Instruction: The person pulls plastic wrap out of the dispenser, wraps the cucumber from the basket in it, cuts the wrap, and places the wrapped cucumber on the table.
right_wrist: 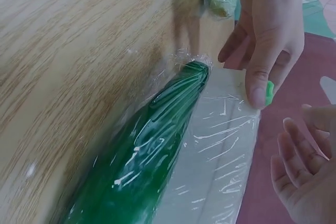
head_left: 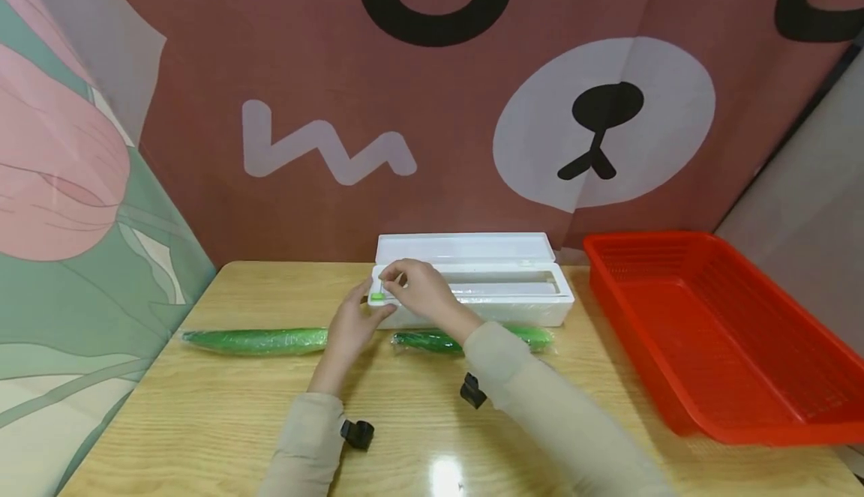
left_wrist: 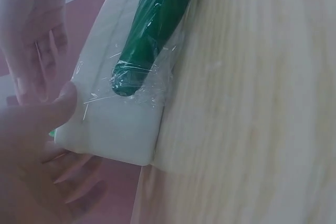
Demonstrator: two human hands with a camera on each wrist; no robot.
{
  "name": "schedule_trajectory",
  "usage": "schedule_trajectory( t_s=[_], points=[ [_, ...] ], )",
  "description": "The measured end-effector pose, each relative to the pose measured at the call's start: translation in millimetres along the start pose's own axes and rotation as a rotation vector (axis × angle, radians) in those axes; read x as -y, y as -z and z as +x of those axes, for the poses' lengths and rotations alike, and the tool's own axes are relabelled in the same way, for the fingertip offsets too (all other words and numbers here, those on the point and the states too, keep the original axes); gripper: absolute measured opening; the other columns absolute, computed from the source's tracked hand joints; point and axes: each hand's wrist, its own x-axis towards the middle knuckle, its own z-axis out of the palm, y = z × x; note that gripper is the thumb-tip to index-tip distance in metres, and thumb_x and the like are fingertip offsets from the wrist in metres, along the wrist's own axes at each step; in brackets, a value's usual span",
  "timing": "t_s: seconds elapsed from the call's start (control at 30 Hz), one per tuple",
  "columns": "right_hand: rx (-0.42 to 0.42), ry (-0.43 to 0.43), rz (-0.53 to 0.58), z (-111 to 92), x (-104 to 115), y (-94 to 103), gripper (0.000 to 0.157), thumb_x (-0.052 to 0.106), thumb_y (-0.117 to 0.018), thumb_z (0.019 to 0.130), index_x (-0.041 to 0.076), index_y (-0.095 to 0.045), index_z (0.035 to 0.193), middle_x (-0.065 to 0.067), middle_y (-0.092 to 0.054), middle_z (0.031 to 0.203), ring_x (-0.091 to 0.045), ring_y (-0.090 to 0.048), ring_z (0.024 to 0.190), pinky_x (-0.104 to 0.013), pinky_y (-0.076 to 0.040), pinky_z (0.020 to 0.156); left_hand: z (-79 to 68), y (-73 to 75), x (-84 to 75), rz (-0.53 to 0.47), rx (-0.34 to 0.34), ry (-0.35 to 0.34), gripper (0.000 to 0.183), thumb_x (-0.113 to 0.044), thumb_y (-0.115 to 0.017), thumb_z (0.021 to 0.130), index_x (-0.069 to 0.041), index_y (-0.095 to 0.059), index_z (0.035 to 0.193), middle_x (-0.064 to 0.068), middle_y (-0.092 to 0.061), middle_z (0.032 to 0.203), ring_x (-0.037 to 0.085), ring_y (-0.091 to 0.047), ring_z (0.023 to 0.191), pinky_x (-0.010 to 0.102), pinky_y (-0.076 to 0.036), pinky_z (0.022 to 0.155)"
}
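Observation:
A white cling film dispenser lies with its lid raised at the back. My left hand grips its left end, the thumb on the front near a small green slider and the other fingers round the end. Over the top at that end, my right hand has its thumb and index finger close together beside the slider; I cannot tell whether they pinch anything. A film-wrapped cucumber lies along the dispenser's front, partly hidden by my right arm in the head view.
Another wrapped cucumber lies to the left on the wooden table, its right end behind my left hand. A large red plastic basket stands on the right. Printed cloth hangs right behind the table.

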Motion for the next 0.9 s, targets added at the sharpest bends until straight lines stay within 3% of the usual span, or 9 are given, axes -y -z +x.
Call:
schedule_trajectory(
  t_s=[0.37,0.57,0.77,0.9],
  points=[
    [0.043,-0.034,-0.043,8,2,-11.8,0.019,0.021,-0.071,0.094,0.013,-0.075,0.111,0.002,-0.069,0.102,-0.014,-0.059,0.09,-0.027,-0.049,0.071,-1.5,3.0,-1.0,0.008,-0.001,0.008,0.072,-0.031,-0.075,0.09,-0.006,-0.043,0.149,0.02,-0.05,0.143,0.041,-0.051,0.125,0.061,-0.042,0.098],
    [0.045,-0.031,-0.077,7,-1,-18.9,0.02,0.024,-0.073,0.093,0.014,-0.077,0.109,0.003,-0.069,0.099,-0.011,-0.058,0.083,-0.025,-0.048,0.067,-1.9,1.4,-3.8,0.012,0.012,0.033,0.072,-0.028,-0.075,0.09,-0.005,-0.042,0.149,0.021,-0.049,0.144,0.042,-0.047,0.129,0.062,-0.038,0.103],
    [0.009,-0.02,-0.107,7,-2,-24.2,0.017,0.025,-0.075,0.091,0.016,-0.078,0.105,0.004,-0.069,0.093,-0.01,-0.057,0.082,-0.024,-0.047,0.066,1.4,1.3,-2.2,-0.012,-0.009,-0.033,0.077,-0.021,-0.076,0.09,-0.001,-0.035,0.152,0.02,-0.033,0.156,0.04,-0.045,0.132,0.06,-0.036,0.105],
    [0.003,-0.032,-0.081,8,-2,-27.6,0.018,0.026,-0.076,0.089,0.016,-0.079,0.104,0.005,-0.068,0.092,-0.011,-0.057,0.084,-0.024,-0.047,0.067,1.8,2.7,-0.6,-0.026,0.005,-0.051,0.072,-0.019,-0.074,0.091,-0.004,-0.038,0.151,0.016,-0.035,0.155,0.038,-0.044,0.133,0.06,-0.034,0.107]
  ],
)
